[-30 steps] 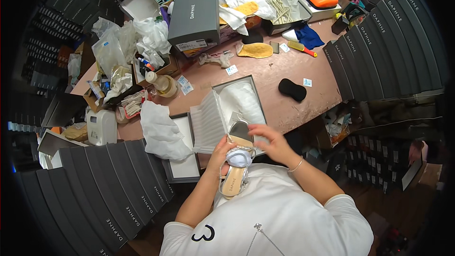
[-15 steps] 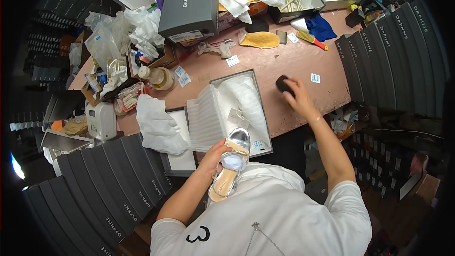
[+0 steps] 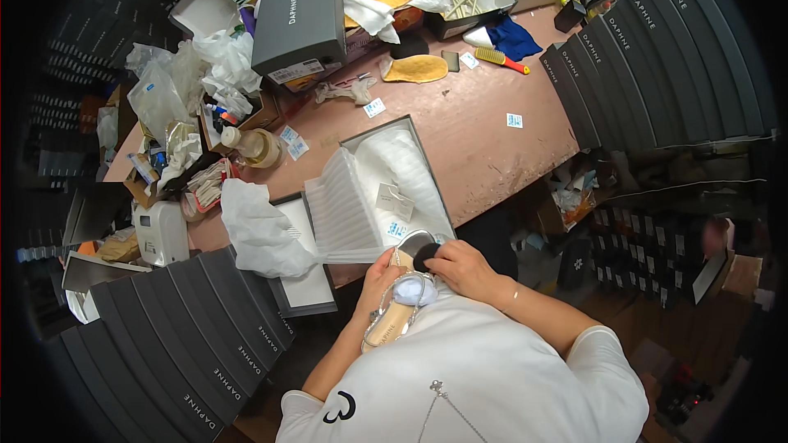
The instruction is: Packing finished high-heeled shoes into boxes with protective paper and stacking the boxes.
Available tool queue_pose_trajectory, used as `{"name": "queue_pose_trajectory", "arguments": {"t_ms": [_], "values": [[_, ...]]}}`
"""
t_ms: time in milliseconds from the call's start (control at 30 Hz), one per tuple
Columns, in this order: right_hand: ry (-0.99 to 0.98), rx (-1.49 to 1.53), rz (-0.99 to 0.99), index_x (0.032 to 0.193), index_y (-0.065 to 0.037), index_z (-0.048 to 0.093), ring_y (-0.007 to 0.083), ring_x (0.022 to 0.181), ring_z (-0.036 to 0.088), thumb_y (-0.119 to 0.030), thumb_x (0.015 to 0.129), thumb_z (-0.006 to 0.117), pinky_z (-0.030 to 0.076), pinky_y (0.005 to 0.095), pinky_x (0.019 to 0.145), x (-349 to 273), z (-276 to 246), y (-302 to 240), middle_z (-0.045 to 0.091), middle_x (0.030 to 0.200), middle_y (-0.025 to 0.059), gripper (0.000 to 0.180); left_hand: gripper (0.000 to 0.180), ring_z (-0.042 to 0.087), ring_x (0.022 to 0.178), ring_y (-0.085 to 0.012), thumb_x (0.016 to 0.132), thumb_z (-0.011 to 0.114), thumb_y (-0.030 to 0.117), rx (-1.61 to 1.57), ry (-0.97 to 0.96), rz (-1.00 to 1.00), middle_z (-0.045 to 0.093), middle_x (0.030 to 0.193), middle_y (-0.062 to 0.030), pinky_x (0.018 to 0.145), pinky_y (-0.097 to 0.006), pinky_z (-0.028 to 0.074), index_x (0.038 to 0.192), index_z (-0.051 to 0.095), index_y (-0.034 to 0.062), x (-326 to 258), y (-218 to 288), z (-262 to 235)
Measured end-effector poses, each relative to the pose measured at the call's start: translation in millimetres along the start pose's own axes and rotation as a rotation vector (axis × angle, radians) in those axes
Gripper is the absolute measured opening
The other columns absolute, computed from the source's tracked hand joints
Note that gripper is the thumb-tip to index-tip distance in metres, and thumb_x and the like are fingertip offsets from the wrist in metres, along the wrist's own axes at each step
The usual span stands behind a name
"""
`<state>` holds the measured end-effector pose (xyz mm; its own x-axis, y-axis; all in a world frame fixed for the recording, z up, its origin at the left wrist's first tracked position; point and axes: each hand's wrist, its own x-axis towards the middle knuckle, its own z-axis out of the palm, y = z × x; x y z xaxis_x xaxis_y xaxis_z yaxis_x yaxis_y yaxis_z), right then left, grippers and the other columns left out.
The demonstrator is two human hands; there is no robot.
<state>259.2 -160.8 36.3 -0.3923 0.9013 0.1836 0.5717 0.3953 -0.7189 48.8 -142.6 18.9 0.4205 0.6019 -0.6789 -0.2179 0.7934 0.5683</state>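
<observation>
A silver strappy sandal (image 3: 386, 327) with a beige insole lies against my white shirt, a pale wad of stuffing (image 3: 413, 291) under its straps. My left hand (image 3: 377, 283) is closed round its side near the toe. A small black pad (image 3: 425, 258) is pinched in my right hand (image 3: 466, 269) and sits at the front of the sandal; whether it presses on the surface cannot be told. Just beyond both hands, an open grey shoebox (image 3: 432, 172) holds white tissue and a hang tag (image 3: 395, 202). Its striped wrapping paper (image 3: 341, 209) spills over the left side.
A grey box lid (image 3: 305, 295) with crumpled white paper (image 3: 263, 230) lies left of the box. Farther back are a bottle (image 3: 253, 148), a yellow insole (image 3: 416, 69), a brush (image 3: 501, 60) and a closed shoebox (image 3: 300, 20). Rows of shoeboxes (image 3: 648, 57) flank the pink table (image 3: 484, 156).
My right hand has brought the black pad from above the table back to the sandal's toe. The left hand keeps its hold on the sandal. The whole view has shifted slightly.
</observation>
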Motion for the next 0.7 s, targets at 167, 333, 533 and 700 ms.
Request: {"name": "queue_pose_trajectory", "arguments": {"t_ms": [167, 333, 533, 700], "values": [[0.141, -0.103, 0.012, 0.087, -0.006, 0.066, 0.0238, 0.081, 0.055, -0.012, 0.073, 0.065, 0.045, 0.0353, 0.071, 48.1, 7.4, 3.5, 0.056, 0.081, 0.0049, 0.015, 0.040, 0.056, 0.083, -0.0066, 0.086, 0.049, 0.001, -0.076, -0.050, 0.019, 0.060, 0.099, -0.0033, 0.074, -0.021, 0.046, 0.126, 0.050, -0.0029, -0.2, 0.5, 6.5], [0.041, -0.043, -0.027, 0.094, -0.006, 0.067, 0.0245, 0.079, 0.056, -0.010, 0.072, 0.070, 0.045, 0.0349, 0.069, 13.7, -4.4, -8.7, 0.057, 0.084, 0.0059, 0.022, 0.040, 0.057, 0.084, -0.0064, 0.087, 0.049, 0.001, 0.042, -0.009, 0.044, 0.060, 0.101, -0.0031, 0.075, -0.021, 0.046, 0.127, 0.050, -0.0018, -3.1, 9.7, 4.3], [0.127, -0.124, -0.049, 0.091, -0.009, 0.065, 0.0222, 0.082, 0.054, -0.012, 0.074, 0.064, 0.043, 0.0347, 0.071, 55.0, 3.7, 8.2, 0.056, 0.084, 0.0035, 0.017, 0.039, 0.057, 0.083, -0.0068, 0.086, 0.050, 0.002, 0.023, -0.047, 0.007, 0.061, 0.099, -0.0033, 0.074, -0.021, 0.046, 0.126, 0.052, -0.0009, 2.0, 9.6, 15.7], [0.117, -0.093, -0.115, 0.093, -0.008, 0.065, 0.0241, 0.081, 0.056, -0.012, 0.074, 0.064, 0.044, 0.0371, 0.069, 45.7, -19.1, 31.9, 0.058, 0.086, 0.0039, 0.019, 0.035, 0.061, 0.085, -0.0088, 0.087, 0.049, 0.001, -0.049, 0.012, 0.049, 0.064, 0.101, -0.0055, 0.076, -0.022, 0.049, 0.121, 0.053, -0.0017, 12.0, 17.7, 26.9]]}}
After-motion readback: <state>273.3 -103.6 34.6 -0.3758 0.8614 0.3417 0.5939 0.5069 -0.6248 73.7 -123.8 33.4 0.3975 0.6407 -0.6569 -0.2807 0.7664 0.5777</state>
